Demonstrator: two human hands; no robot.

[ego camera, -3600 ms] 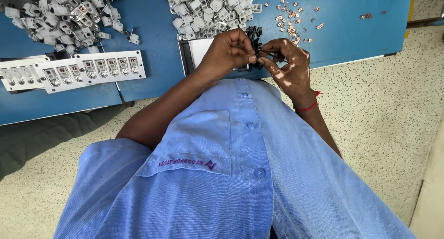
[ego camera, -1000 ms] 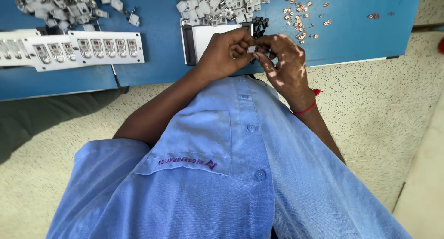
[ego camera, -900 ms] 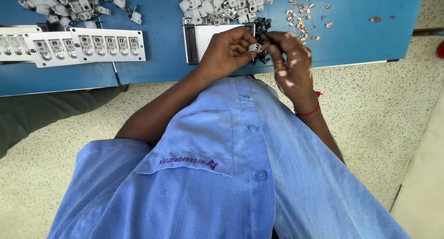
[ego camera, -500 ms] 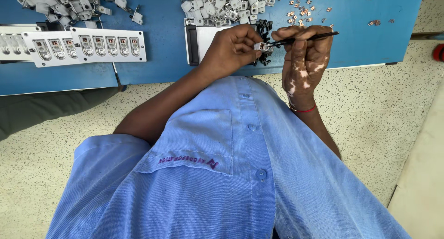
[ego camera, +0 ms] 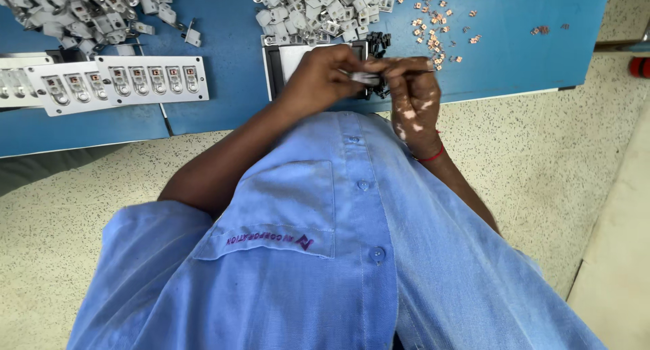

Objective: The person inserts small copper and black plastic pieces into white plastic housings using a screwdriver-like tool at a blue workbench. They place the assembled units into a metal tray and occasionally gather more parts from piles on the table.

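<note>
A small grey metal part (ego camera: pixel 365 78) sits pinched between the two hands just above the near edge of the blue table (ego camera: pixel 514 52), over a flat white plate (ego camera: pixel 298 59) in a dark frame. The left hand (ego camera: pixel 318 79) curls its fingers around the part from one side, fingertips closed on it. The right hand (ego camera: pixel 413 96) meets it from the other side, fingers bent and grasping the same piece; a thin dark tool seems to run across its fingertips, though that is too small to be sure of. A red band (ego camera: pixel 428 157) circles the right wrist.

Touching the far edge of the plate lies a heap of grey metal parts (ego camera: pixel 318 8), with a cluster of small black pieces (ego camera: pixel 379 44) beside it. Small copper-coloured bits (ego camera: pixel 440 25) are scattered towards the table's right end. Towards the left end, a white strip of filled holders (ego camera: pixel 122 82) lies near the near edge, with a second pile of grey parts (ego camera: pixel 74 15) behind it at the far left corner
</note>
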